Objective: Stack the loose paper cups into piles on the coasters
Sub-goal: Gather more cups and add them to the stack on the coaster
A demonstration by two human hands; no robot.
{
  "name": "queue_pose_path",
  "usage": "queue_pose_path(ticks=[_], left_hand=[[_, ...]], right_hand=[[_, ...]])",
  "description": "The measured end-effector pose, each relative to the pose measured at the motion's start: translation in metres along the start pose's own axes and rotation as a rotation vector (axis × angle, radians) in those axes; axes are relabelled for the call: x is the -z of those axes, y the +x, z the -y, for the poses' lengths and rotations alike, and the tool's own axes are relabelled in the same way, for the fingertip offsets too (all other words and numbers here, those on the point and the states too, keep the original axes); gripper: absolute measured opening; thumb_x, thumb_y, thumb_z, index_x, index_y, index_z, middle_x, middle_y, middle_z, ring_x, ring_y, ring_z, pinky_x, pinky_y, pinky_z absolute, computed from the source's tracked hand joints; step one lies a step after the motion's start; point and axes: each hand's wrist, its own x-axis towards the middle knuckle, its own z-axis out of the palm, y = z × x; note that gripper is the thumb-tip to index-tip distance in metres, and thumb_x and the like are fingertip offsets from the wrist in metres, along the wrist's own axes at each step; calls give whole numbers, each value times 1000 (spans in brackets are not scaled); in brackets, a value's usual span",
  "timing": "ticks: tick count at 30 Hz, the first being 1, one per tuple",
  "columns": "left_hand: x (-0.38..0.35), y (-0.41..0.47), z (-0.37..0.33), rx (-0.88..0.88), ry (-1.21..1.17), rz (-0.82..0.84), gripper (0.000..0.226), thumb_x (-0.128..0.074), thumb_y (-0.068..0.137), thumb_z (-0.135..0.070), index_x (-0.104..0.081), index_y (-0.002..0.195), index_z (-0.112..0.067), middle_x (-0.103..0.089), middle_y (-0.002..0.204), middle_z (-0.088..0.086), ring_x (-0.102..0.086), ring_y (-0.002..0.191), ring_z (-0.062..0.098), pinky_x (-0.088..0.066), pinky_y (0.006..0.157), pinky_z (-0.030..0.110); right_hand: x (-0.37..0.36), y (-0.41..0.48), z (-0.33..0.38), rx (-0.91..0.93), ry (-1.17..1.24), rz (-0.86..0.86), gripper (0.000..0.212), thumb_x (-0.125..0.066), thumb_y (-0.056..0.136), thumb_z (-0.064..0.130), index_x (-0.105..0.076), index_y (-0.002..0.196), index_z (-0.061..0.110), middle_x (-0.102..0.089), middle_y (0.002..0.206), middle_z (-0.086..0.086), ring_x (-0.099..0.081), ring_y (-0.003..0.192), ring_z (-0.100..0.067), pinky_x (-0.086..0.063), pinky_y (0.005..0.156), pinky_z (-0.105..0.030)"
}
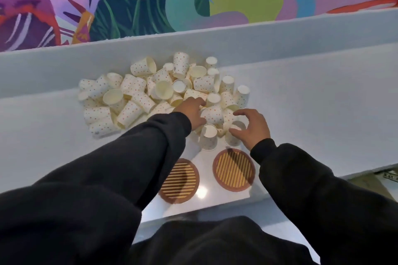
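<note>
The left hand [192, 112] curls around a dotted cup [212, 114] lying at the near edge of the cup heap [150, 92], mid-frame. The right hand [251, 127] hovers half-open, fingertips touching an upturned cup [234, 135]. Both coasters [234, 170] lie bare below the hands.

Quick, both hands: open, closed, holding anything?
Left hand: curled around a dotted paper cup in the pile; not lifted.
Right hand: open, fingers spread over an upside-down cup, holding nothing.
</note>
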Motion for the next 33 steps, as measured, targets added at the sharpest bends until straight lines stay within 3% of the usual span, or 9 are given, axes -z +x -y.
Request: queue_pose_path(ticks=[6,10,18,23,33], left_hand=[[-36,0,1,120,-53,-59,62,-69,93,-30,-45,149,-20,-52,144,10,-53,127,31,-48,101,41],[-39,-1,1,139,-126,-131,61,-73,88,-32,-50,144,-21,-56,135,9,-56,122,31,-48,100,42],[-3,-42,-7,86,-396,-471,57,-82,73,-20,-60,125,-28,-49,120,1,-55,103,19,-48,92,33],[-4,-75,-13,-14,-284,-413,64,-81,74,-26,-56,133,-29,-49,129,-2,-46,114,9,-37,96,26],[-53,-70,-17,25,-200,-277,62,-72,81,-32,-51,139,-28,-51,139,1,-46,129,23,-42,107,39]], right_hand=[[-7,5,-18,-117,40,142,72,-86,74,20,-52,136,28,-57,134,0,-56,120,-22,-49,105,-40],[-6,9,-23,-114,71,166,65,-82,78,15,-54,136,24,-62,132,-1,-59,119,-23,-50,102,-37],[19,14,-20,-50,211,134,60,-86,77,17,-58,130,24,-65,122,4,-60,110,-17,-51,95,-31],[27,17,-22,-23,261,120,55,-87,77,21,-59,123,29,-65,119,10,-61,109,-14,-50,90,-25],[25,18,-16,-1,324,116,58,-88,76,18,-57,123,29,-64,119,11,-60,107,-11,-47,82,-15]])
